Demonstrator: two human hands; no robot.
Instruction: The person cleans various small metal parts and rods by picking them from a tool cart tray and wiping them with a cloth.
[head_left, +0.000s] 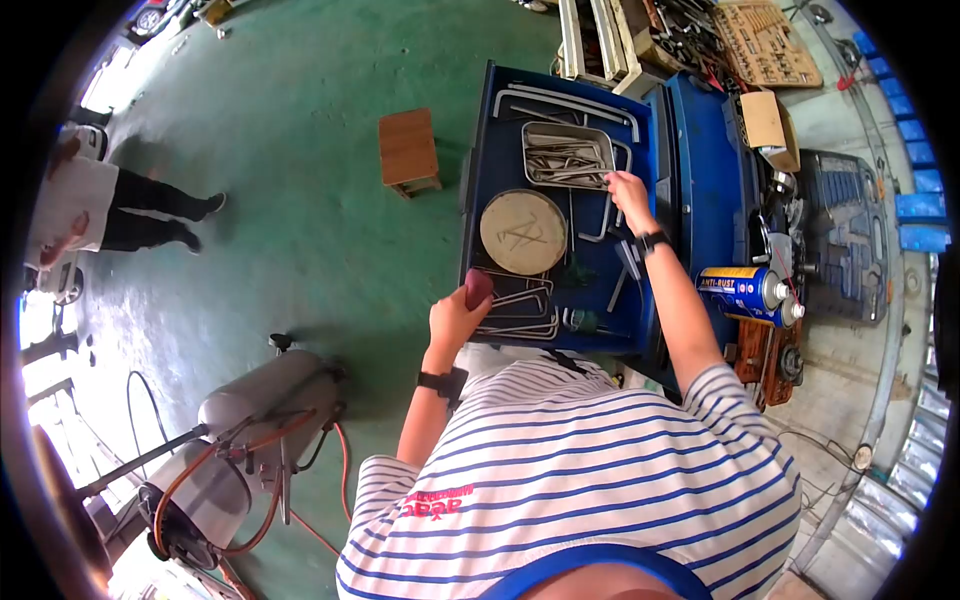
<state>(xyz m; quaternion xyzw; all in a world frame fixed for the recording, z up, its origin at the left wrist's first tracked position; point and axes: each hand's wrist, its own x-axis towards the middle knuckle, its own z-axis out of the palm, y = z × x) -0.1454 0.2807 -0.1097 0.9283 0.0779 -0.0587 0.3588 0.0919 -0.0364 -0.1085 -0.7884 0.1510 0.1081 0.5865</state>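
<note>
My left hand (458,322) is closed around a rounded maroon object (478,288) at the drawer's left front edge; its exact kind is unclear. My right hand (630,198) has its fingers pinched together at the near right corner of a metal tray (527,158). Whether they grip the tray's rim or a thin rod by it, I cannot make out. Several hex keys (565,155) lie in the tray. Just nearer to me sits a round tan lid-like disc (505,222) with a few small bent keys on it. Larger hex keys (520,328) lie in the blue drawer (595,275).
Blue anti-rust spray cans (735,282) stand right of the drawer. A wooden stool (408,145) is on the green floor to the left. An air compressor (270,400) with orange hoses stands at lower left. Another person (130,205) is at far left.
</note>
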